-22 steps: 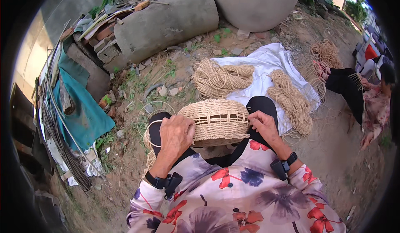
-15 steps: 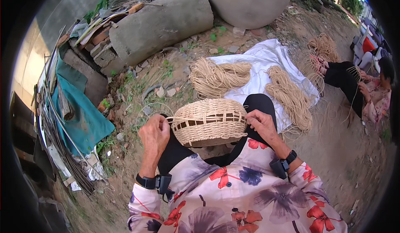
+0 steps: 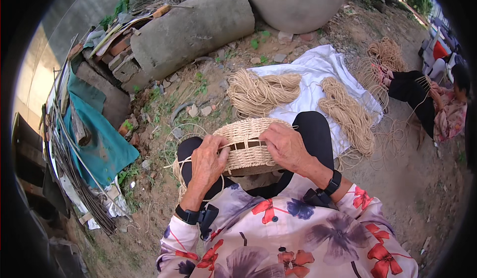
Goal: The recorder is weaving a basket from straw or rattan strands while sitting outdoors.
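Observation:
A pale woven basket [image 3: 248, 162] rests on its side across my lap, with a row of openings between two tightly woven bands. My left hand [image 3: 207, 161] is closed at its left part, thumb and fingers pinching a strand of straw cord [image 3: 175, 167] that trails in loops over my left knee. On the other side, my right hand [image 3: 287, 146] grips the basket, its thumb and fingertips at the edge of the openings. The exact spot under the right fingertips is partly hidden.
Beyond my knees a white sheet [image 3: 310, 71] carries coiled bundles of cord [image 3: 262, 91], with another bundle [image 3: 349, 116] to the right. A person [image 3: 447, 104] sits at the far right with cord. A concrete cylinder [image 3: 194, 32] and teal cloth [image 3: 94, 134] lie left.
Both hands have moved inward along the basket, the right one from its right end onto the openings. The left hand has brought loops of cord over my left knee.

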A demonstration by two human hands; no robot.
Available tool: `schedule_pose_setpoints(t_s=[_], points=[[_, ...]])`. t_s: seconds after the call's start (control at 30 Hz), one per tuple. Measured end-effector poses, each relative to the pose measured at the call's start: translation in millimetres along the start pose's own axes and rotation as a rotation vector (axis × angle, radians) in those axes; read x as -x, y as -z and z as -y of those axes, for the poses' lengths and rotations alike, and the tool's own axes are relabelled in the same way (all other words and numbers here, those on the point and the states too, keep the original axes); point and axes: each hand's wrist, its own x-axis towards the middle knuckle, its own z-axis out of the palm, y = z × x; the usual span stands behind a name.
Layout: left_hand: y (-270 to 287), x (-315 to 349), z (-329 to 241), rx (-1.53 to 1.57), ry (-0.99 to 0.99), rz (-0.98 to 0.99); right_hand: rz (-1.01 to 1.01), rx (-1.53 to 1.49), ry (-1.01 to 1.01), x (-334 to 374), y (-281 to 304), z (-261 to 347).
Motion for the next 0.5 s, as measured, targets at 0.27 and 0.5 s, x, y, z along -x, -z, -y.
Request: schedule_pose_setpoints(t_s=[0.27, 0.5], points=[[13, 7, -30, 0.194, 0.006, 0.129, 0.100, 0.062, 0.014, 3, -7, 7], [4, 3, 0, 0.386, 0.111, 0.184, -0.024, -0.158, -0.120, 17, 14, -23]])
